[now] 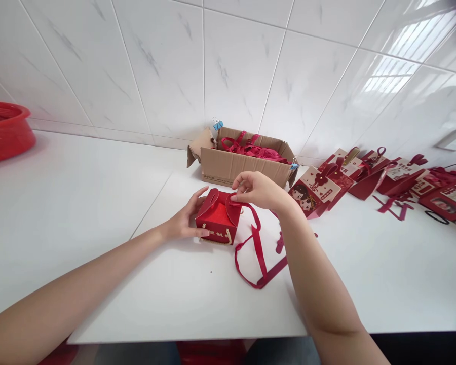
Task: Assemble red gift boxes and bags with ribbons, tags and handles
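A small red gift box [217, 232] stands on the white table, with gold lettering and a cord handle on its front. Its two curved top flaps are raised, and there is a slot in the left one. My left hand [186, 220] grips the box from its left side, thumb across the front. At the right flap, my right hand [253, 190] has its fingertips pinched on the end of a red ribbon [257, 248]. From there the ribbon trails down and loops on the table. Whether the fingertips also hold the flap is hard to make out.
Behind the box stands a cardboard carton [243, 167] of red ribbons [256, 149], with blue binder clips on it. Several decorated red gift boxes [315, 190] line the right side by the tiled wall. A red plastic basin [7, 134] sits at the far left.
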`<action>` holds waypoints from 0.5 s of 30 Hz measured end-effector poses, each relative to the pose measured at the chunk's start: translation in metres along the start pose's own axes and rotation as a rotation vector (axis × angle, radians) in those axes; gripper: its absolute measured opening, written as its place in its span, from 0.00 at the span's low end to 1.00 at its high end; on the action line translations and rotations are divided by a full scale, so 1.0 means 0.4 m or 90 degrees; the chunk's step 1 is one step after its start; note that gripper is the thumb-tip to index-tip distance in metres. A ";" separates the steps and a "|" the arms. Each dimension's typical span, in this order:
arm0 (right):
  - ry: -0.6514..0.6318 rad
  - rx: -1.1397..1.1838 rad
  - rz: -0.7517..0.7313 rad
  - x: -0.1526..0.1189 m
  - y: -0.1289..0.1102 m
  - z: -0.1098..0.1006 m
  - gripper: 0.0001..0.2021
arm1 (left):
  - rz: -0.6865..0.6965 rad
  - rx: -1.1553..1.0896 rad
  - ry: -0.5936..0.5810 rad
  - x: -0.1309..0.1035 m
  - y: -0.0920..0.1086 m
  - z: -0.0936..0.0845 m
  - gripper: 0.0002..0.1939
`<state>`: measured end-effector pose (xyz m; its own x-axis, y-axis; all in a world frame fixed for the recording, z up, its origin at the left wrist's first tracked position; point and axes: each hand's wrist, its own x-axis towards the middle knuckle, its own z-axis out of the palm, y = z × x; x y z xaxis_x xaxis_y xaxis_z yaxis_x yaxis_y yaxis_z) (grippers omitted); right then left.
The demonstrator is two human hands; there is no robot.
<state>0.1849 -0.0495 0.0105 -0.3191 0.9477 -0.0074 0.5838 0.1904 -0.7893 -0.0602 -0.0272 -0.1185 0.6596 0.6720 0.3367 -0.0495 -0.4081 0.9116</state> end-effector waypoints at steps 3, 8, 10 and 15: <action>0.020 -0.003 -0.008 0.006 0.002 0.010 0.09 | 0.011 0.007 -0.008 0.001 -0.002 0.000 0.55; 0.007 -0.015 -0.018 0.000 0.007 -0.002 0.09 | 0.011 -0.009 0.030 0.002 0.007 0.014 0.54; -0.003 -0.009 -0.015 -0.010 0.006 -0.019 0.09 | 0.007 -0.022 0.048 0.001 0.012 0.021 0.54; 0.005 -0.029 -0.026 -0.026 0.002 -0.044 0.08 | 0.014 -0.026 0.043 0.001 0.011 0.020 0.54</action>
<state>0.2018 -0.0546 0.0208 -0.3374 0.9409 0.0295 0.6040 0.2404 -0.7599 -0.0542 -0.0336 -0.1163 0.6060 0.7035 0.3711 -0.0948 -0.3993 0.9119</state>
